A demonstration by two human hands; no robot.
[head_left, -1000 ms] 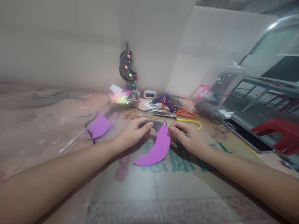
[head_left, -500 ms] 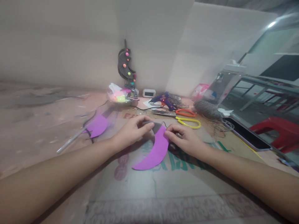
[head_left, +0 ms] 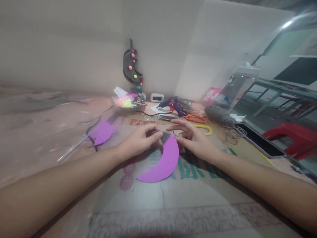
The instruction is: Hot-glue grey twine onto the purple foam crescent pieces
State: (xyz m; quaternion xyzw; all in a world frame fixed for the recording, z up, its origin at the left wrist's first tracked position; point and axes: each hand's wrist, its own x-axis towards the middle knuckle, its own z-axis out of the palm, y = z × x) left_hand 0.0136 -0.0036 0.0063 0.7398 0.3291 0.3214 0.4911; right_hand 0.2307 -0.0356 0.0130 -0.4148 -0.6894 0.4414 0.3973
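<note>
A purple crescent cutout (head_left: 164, 163) is held over the cardboard sheet (head_left: 148, 205). Grey yarn (head_left: 165, 137) covers its upper end in close rows. My left hand (head_left: 146, 137) pinches that wrapped end between thumb and fingers. My right hand (head_left: 193, 140) is beside the crescent's outer edge, fingers apart and raised, the thumb close to the purple surface. A thin strand of yarn shows between the two hands; whether the right hand touches it I cannot tell.
Behind the hands lie scissors (head_left: 195, 119), a purple glue gun (head_left: 174, 106) and a small clock (head_left: 157, 98). A grey yarn ball (head_left: 219, 115) and a phone (head_left: 260, 140) are at right. Another purple cutout (head_left: 102, 132) and a glue stick (head_left: 73, 148) lie at left.
My right hand has opened its fingers from a pinch at the crescent's edge and lifted them. The crescent's lower tip has swung slightly left. My left hand keeps its hold.
</note>
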